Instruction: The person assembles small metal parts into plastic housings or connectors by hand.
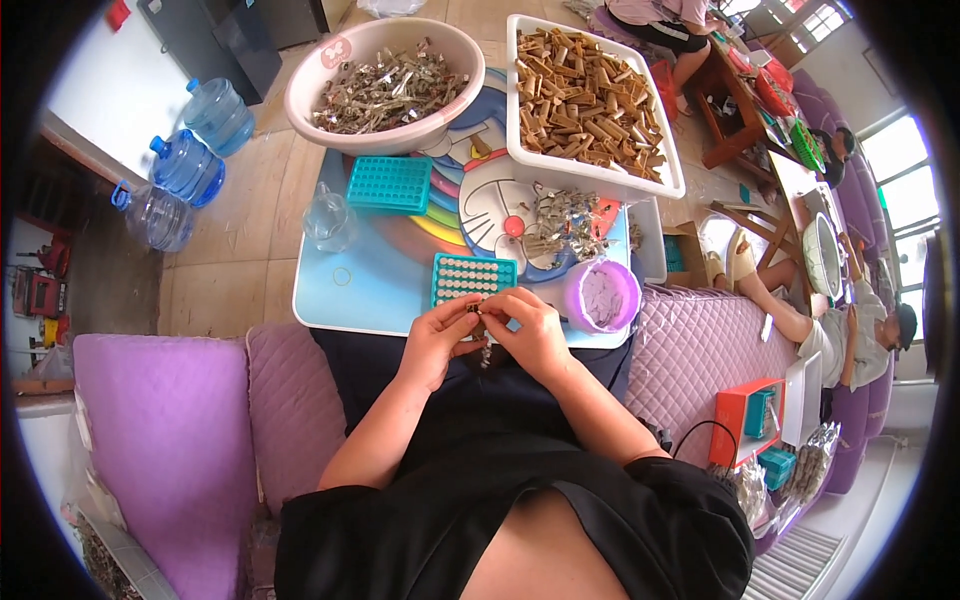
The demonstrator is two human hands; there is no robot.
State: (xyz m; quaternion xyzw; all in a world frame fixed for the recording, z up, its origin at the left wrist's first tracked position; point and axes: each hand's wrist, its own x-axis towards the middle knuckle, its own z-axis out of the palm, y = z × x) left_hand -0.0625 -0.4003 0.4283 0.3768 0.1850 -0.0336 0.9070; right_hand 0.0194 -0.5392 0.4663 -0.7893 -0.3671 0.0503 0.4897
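Observation:
Over my lap at the table's near edge, my left hand (430, 342) and my right hand (534, 332) meet with fingertips closed in a pinch. Between them is a small dark piece (475, 310), too small to name exactly. A thin silvery strip (487, 353) hangs below the fingers. Just beyond them lies a teal tray (436, 292) with rows of round whitish pieces. A purple tub (632, 302) with pale bits inside stands right of my right hand. Behind it is a loose heap of silvery foil-like strips (572, 222).
Farther back on the cartoon-printed table (340, 305) are another teal tray (390, 184), a see-through jug (328, 222), a pink basin (302, 92) of crumpled strips and a white bin (600, 180) of brown pieces. Water bottles (188, 168) stand left. Other people (850, 340) sit right.

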